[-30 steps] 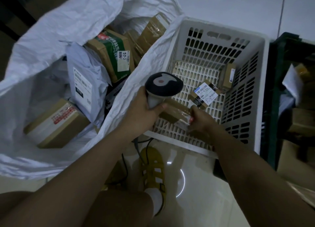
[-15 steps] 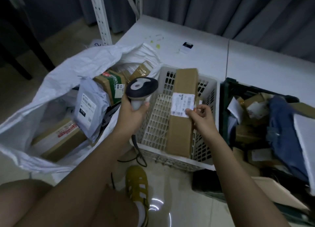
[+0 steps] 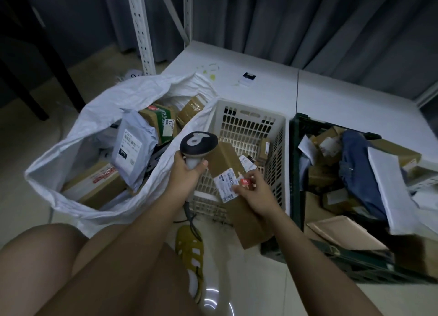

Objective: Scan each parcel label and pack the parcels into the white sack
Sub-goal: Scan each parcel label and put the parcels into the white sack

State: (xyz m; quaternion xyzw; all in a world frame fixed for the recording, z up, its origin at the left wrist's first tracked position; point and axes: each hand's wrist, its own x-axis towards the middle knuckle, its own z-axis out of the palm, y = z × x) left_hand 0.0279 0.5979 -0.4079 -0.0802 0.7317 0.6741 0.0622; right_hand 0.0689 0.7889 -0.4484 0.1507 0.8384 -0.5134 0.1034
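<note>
White sack: woven plastic, lying open at 9 o'clock of the view, its mouth gaping toward the person
Sack contents: a grey mailer bag is leaning at the middle, a brown box with red tape is lying at its 7 o'clock, a green-printed box is sitting at its 1 o'clock
Left hand: it is gripping the handle of a barcode scanner, fingers curled round it, the dark scanner head pointing toward 3 o'clock
Scanner cable: hanging down toward 6 o'clock, over a yellow shoe
Long parcel: a brown cardboard box being held tilted over the front rim of the basket, just at 3 o'clock of the scanner; its white label is facing up
Right hand: it is pinching the parcel at the label's edge, thumb on top
White basket: slotted plastic, sitting at centre, with a few small parcels lying inside
Green crate: standing at 3 o'clock of the basket, touching it, heaped with boxes and blue cloth
</note>
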